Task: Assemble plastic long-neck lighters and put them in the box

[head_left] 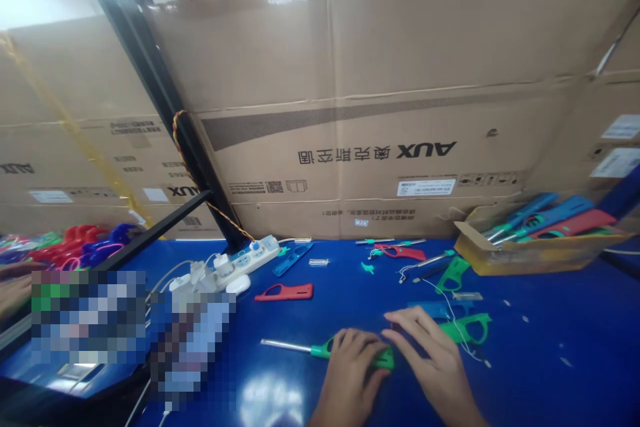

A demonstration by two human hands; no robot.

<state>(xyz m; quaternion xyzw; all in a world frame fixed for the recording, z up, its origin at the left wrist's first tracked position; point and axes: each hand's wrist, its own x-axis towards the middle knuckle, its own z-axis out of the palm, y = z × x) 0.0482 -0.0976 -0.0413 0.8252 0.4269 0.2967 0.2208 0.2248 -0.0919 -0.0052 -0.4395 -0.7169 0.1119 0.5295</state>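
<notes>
My left hand [354,367] is wrapped round a green long-nosed gas lighter [384,357], which lies flat with its metal tube pointing left. Just right of its handle end is my right hand [430,360], thumb and forefinger bent toward each other in a pinch. A tiny dark thing seems to be between those fingertips, too small to name. Beyond the right hand lie a green handle shell [467,328] and a blue handle shell [440,309], partly covered by it. A thin white wire [453,313] runs across them.
A cardboard box [540,257] of lighters stands back right. A red handle shell [290,291], a blue shell [294,260] and a power strip [255,257] with chargers lie left of centre. Blurred-out devices sit front left. A metal frame post [175,113] and another person's hand [15,290] are at left.
</notes>
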